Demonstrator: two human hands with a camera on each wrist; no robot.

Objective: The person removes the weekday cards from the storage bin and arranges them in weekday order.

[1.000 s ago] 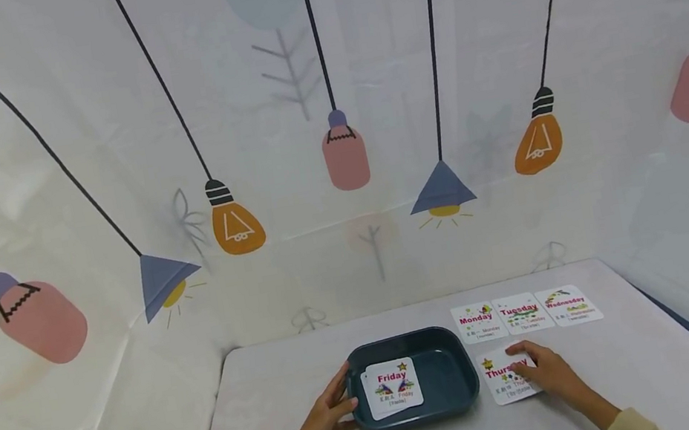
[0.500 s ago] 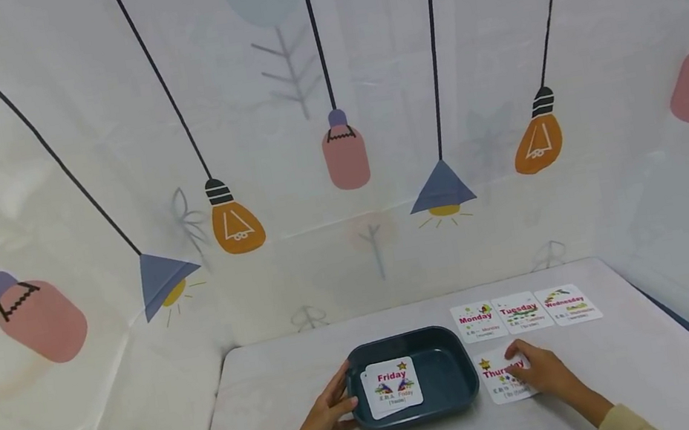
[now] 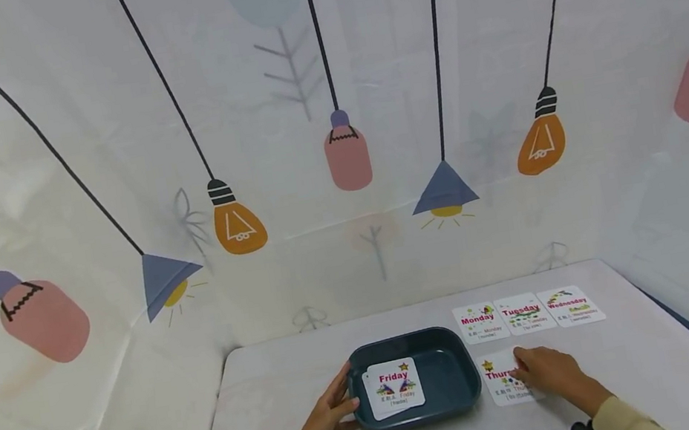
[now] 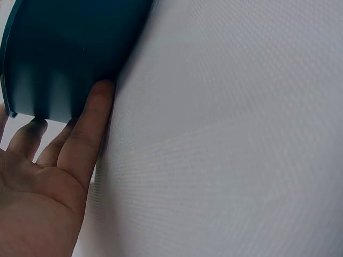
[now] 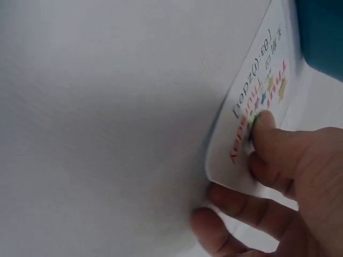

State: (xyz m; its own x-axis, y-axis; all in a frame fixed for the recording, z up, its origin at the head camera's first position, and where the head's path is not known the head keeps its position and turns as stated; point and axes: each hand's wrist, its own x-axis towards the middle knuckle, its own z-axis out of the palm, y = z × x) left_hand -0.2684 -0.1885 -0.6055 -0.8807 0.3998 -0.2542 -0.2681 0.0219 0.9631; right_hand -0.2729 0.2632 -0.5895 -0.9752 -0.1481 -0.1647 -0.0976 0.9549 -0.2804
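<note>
My left hand (image 3: 319,420) rests against the left end of a dark teal tray (image 3: 456,363); its fingers (image 4: 99,101) touch the outer wall in the left wrist view. Inside the tray lies a white Friday card (image 3: 394,385) on top of at least one other card. To the right of the tray, my right hand (image 3: 555,373) pinches the Thursday card (image 3: 499,382) by its right side. The right wrist view shows the thumb on the card's printed face and other fingers at its edge, which is slightly lifted off the table.
Along the back right of the white table (image 3: 276,383) lie a Monday card (image 3: 480,323), a Tuesday card (image 3: 525,314) and a Wednesday card (image 3: 571,305) in a row. A white curtain (image 3: 300,275) printed with lamps surrounds the table.
The right hand's fingers have drawn in at the Thursday card's right side, covering more of its word. The left hand and tray look unmoved.
</note>
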